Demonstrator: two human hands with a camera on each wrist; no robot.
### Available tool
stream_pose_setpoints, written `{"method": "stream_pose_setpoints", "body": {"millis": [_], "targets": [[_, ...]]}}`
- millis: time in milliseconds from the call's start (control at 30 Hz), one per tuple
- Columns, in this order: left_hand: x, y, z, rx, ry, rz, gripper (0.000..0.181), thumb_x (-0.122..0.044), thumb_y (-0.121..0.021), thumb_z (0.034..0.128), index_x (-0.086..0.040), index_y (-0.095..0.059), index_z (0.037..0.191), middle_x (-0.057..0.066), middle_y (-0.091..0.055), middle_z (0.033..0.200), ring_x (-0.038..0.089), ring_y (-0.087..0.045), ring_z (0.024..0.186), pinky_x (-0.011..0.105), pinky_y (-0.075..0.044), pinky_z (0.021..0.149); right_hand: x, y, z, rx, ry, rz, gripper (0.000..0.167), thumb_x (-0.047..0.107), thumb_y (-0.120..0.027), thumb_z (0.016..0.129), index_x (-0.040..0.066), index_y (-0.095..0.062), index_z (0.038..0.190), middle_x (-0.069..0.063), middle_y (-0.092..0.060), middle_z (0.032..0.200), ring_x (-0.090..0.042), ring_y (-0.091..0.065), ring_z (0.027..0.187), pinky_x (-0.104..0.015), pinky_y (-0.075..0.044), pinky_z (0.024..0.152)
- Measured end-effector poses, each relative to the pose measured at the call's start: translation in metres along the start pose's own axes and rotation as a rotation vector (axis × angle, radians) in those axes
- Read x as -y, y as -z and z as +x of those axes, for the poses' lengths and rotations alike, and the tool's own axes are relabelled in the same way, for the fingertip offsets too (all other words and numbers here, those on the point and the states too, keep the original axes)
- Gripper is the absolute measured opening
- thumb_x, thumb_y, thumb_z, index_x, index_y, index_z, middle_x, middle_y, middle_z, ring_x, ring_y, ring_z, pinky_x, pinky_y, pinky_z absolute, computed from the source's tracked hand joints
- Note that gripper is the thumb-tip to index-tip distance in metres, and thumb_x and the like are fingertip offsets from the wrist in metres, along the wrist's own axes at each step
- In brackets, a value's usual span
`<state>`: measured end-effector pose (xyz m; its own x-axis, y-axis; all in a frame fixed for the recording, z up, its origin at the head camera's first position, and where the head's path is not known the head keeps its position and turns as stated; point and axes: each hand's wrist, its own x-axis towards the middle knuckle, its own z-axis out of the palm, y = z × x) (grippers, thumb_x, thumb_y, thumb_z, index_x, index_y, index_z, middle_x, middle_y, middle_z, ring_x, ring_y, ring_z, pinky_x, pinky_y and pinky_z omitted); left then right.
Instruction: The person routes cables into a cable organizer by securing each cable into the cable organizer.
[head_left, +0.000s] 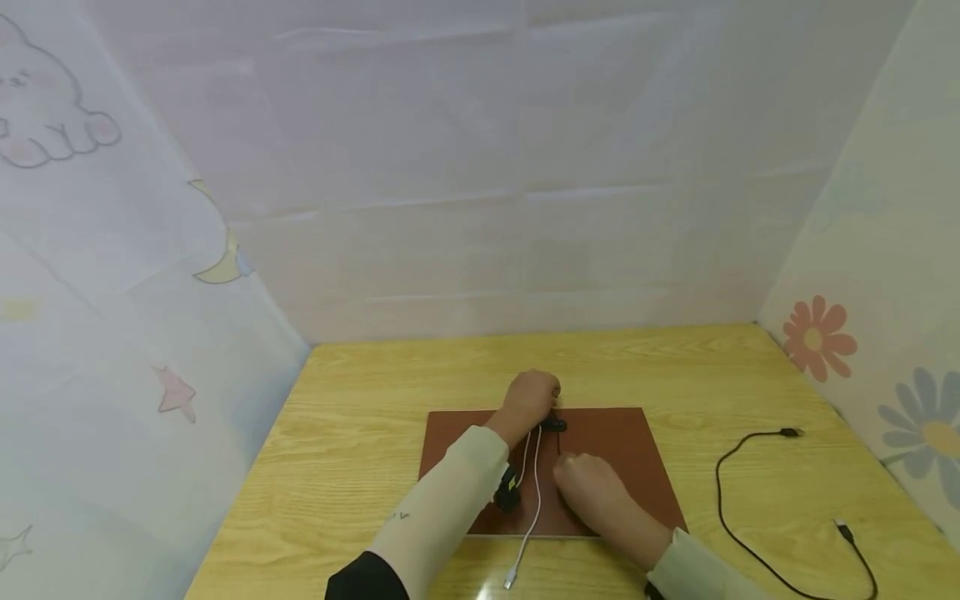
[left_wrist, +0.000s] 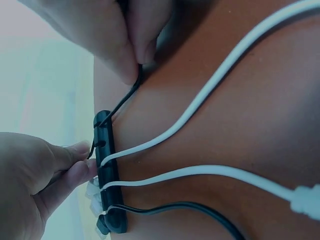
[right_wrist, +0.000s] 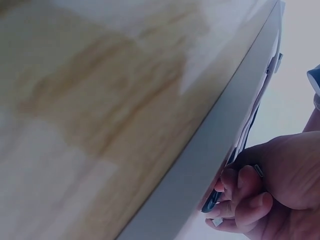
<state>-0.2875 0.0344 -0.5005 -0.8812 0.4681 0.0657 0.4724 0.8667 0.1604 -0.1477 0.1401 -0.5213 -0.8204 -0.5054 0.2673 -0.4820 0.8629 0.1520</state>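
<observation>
A black cable clip [left_wrist: 106, 175] with several slots lies on the brown board [head_left: 622, 442]. White cables [left_wrist: 200, 102] and a black cable [left_wrist: 180, 205] run through it. Another thin black cable [left_wrist: 120, 104] crosses the slot at the clip's other end. At the far side of the clip, my left hand [head_left: 531, 396] pinches this thin cable between thumb and finger. On the near side, my right hand [head_left: 592, 492] pinches the same cable, its fingers curled. A small metal plug [right_wrist: 258, 170] shows by the right palm. The clip is partly hidden in the right wrist view.
A separate black cable [head_left: 722, 500] lies curved on the wooden table [head_left: 360, 408] to the right. One white cable's plug [head_left: 511, 577] hangs past the board's near edge. A black device [head_left: 507, 492] with a yellow mark sits by the left sleeve.
</observation>
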Motion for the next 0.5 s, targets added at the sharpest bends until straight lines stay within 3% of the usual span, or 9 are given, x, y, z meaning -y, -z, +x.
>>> {"method": "stream_pose_setpoints", "body": {"millis": [233, 500], "targets": [[0.0007, 0.0015, 0.0025, 0.069, -0.006, -0.050, 0.019, -0.020, -0.070, 0.0976, -0.015, -0.072, 0.079, -0.006, -0.065, 0.073, 0.007, -0.052, 0.062, 0.022, -0.041, 0.060, -0.0008, 0.0013, -0.0050, 0.052, -0.022, 0.026, 0.023, 0.000, -0.073, 0.086, -0.001, -0.060, 0.067, -0.009, -0.056, 0.062, -0.020, -0.058, 0.049, -0.033, -0.050, 0.042], [-0.0020, 0.0010, 0.0066, 0.112, 0.003, -0.011, 0.008, -0.026, -0.077, 0.0921, -0.018, -0.078, 0.090, -0.006, -0.072, 0.085, 0.009, -0.062, 0.070, 0.022, -0.050, 0.063, -0.0019, 0.0004, -0.0087, 0.059, -0.022, 0.037, 0.021, -0.001, -0.073, 0.087, -0.002, -0.060, 0.070, -0.008, -0.055, 0.062, -0.020, -0.057, 0.048, -0.033, -0.048, 0.042]]}}
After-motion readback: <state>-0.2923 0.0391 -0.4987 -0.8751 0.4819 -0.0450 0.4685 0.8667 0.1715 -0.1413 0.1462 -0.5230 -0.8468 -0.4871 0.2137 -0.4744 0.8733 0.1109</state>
